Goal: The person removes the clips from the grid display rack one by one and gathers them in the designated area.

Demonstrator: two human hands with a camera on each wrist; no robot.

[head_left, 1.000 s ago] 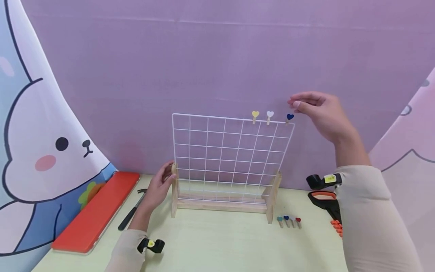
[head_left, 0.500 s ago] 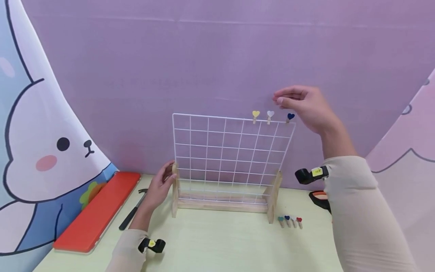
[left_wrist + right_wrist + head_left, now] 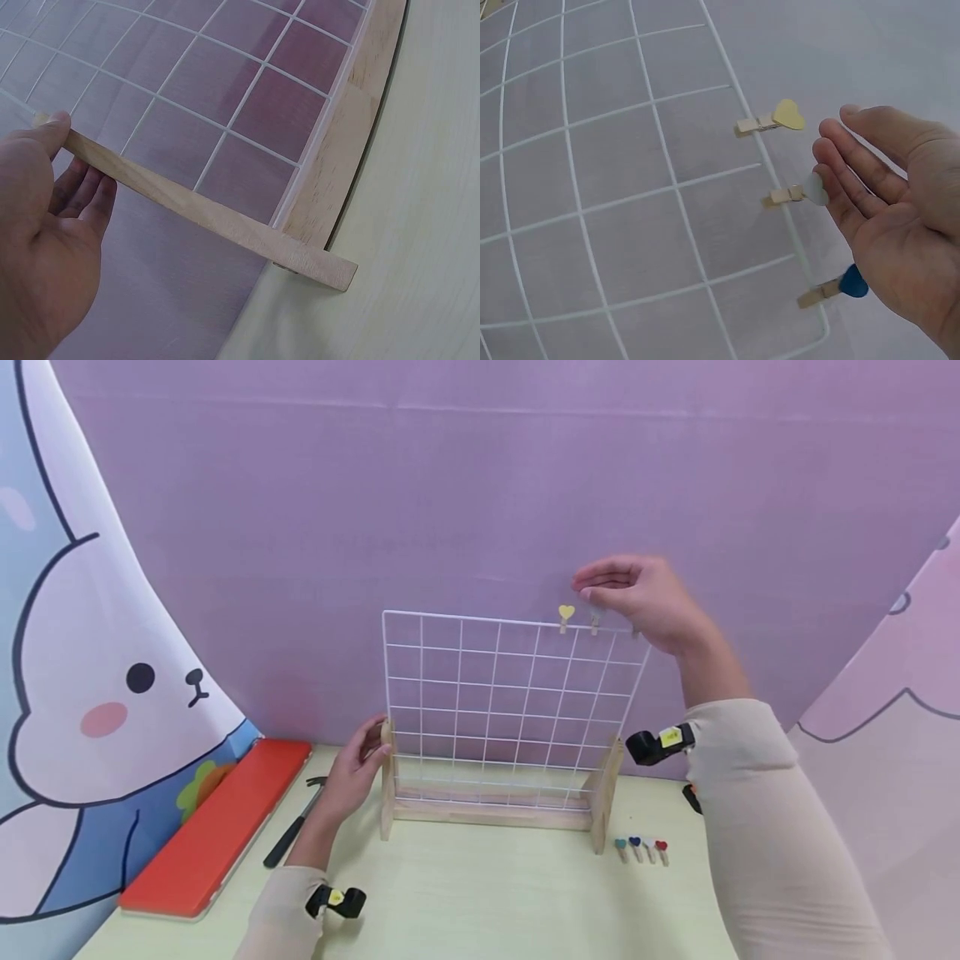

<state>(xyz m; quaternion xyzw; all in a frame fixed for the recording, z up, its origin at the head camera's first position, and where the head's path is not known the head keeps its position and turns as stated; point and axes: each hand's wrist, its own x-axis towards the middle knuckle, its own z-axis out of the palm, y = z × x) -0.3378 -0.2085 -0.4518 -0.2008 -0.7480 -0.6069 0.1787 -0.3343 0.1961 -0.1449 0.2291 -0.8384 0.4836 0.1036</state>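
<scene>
A white wire grid panel (image 3: 480,693) stands upright in a wooden stand (image 3: 387,785). My left hand (image 3: 357,770) grips the top of the stand's left post; in the left wrist view the thumb (image 3: 54,133) lies over it and fingers curl beneath. Clipped along the grid's top edge are a mini clothespin with a yellow heart (image 3: 788,115), one with a white heart (image 3: 815,189) and one with a blue heart (image 3: 853,281). My right hand (image 3: 645,602) hovers over the white and blue ones, fingers loosely bent, holding nothing. In the head view it partly hides both.
Several more heart clothespins (image 3: 642,850) lie on the table (image 3: 465,893) right of the stand. To the left are a hammer (image 3: 288,835) and a long red case (image 3: 217,831). A black and orange object (image 3: 693,798) is mostly hidden by the right sleeve.
My right hand has moved left along the grid's top edge, from beyond the blue heart clothespin to near the white and yellow ones. The left hand keeps its grip on the post.
</scene>
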